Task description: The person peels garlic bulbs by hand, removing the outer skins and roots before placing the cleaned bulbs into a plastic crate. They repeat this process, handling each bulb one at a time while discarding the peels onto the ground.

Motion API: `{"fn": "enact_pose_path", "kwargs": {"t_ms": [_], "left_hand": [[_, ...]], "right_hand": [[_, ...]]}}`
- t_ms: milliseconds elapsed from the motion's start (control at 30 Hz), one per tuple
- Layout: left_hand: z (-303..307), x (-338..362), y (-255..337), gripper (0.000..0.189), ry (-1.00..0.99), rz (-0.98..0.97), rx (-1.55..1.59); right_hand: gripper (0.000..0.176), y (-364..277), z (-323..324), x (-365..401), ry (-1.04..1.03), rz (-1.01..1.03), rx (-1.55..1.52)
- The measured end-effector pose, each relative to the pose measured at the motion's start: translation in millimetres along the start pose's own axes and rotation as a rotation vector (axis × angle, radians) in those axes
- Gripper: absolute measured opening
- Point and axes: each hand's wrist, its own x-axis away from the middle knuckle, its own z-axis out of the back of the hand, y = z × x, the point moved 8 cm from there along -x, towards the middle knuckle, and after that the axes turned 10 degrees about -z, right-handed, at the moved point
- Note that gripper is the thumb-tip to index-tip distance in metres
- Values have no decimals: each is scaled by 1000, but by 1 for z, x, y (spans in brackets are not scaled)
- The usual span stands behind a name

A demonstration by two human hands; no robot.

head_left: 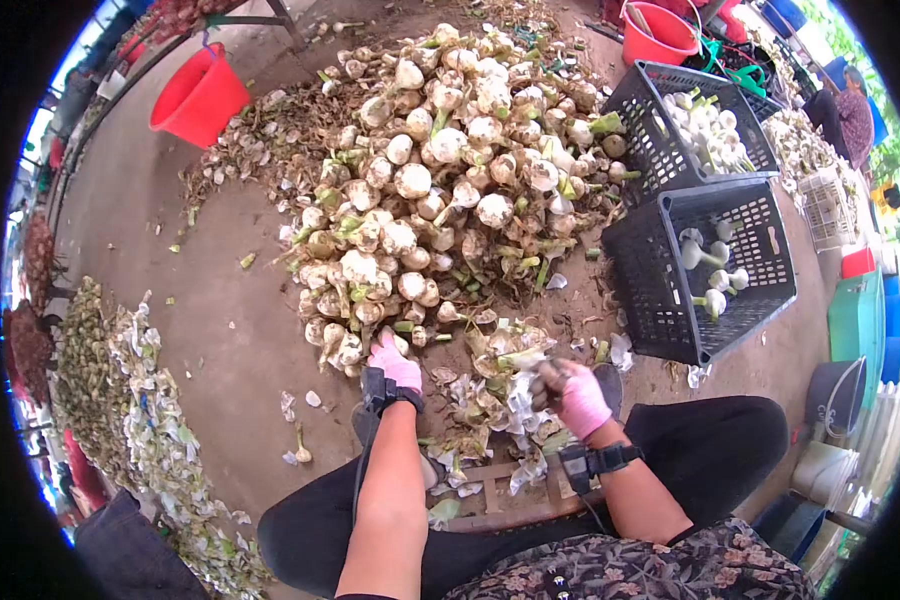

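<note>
R hand blurred over skins; can't tell if fingers grip anything. L hand at near edge of pile, fingers by a bulb, grip unclear; a tug there might roll others down, being loosely heaped. Beyond, R side: near crate, few bulbs; hard tosses could bruise 'em.

Garlic pile ahead, crates right (bulbs inside)

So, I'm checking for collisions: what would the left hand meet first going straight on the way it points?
Probably the near edge of the garlic pile; whether the left hand already touches it is unclear.
</note>
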Motion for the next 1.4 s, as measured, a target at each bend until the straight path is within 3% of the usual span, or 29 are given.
{"fn": "enact_pose_path", "kwargs": {"t_ms": [100,133,233,267,300,367,433,500,533,567,633,667,700,800,833,900,967,1033,1100,1400], "left_hand": [[5,-5,-5,58,-45,-20,164],[2,-6,-5,64,-54,-3,172],[-12,10,-11,70,111,85,514],[0,19,-1,66,173,130,660],[4,22,8,66,173,119,657],[-14,35,30,62,39,468,1610],[12,43,66,58,-105,311,1757],[33,48,97,57,-231,110,1879],[46,56,111,53,-252,6,1910],[59,65,122,57,-249,-46,1921],[76,83,135,69,-196,-176,1794],[88,97,140,76,-196,-184,1770],[97,106,145,73,-135,-338,1719],[116,141,155,70,-5,-379,1579],[119,150,157,70,-3,-380,1578],[134,168,156,70,187,-461,1239],[142,178,156,70,238,-460,1215],[139,179,152,70,206,-436,1392],[136,179,145,69,215,-428,1380],[105,173,127,63,80,-336,1604]], "right_hand": [[28,16,-13,-6,-40,-62,259],[28,12,-13,-10,-7,15,627],[22,19,-5,-12,96,-60,705],[24,48,19,-49,32,204,800],[24,47,17,-44,36,210,791],[26,26,-10,-23,-39,413,794],[30,27,-7,-24,19,374,808],[29,30,0,-28,132,94,755],[38,21,-8,-13,69,115,549],[38,14,-15,-2,69,128,543],[47,-1,-24,19,-31,192,169],[48,-10,-31,35,-83,212,145],[48,-10,-32,37,-85,221,142],[40,-6,-42,40,-300,247,-276],[40,-5,-43,44,-303,247,-276],[38,-14,-40,56,-156,425,14],[38,-18,-43,66,-110,450,158],[38,-26,-52,83,-155,465,206],[38,-20,-49,78,-184,443,218],[27,-19,-43,78,-76,491,543]]}}
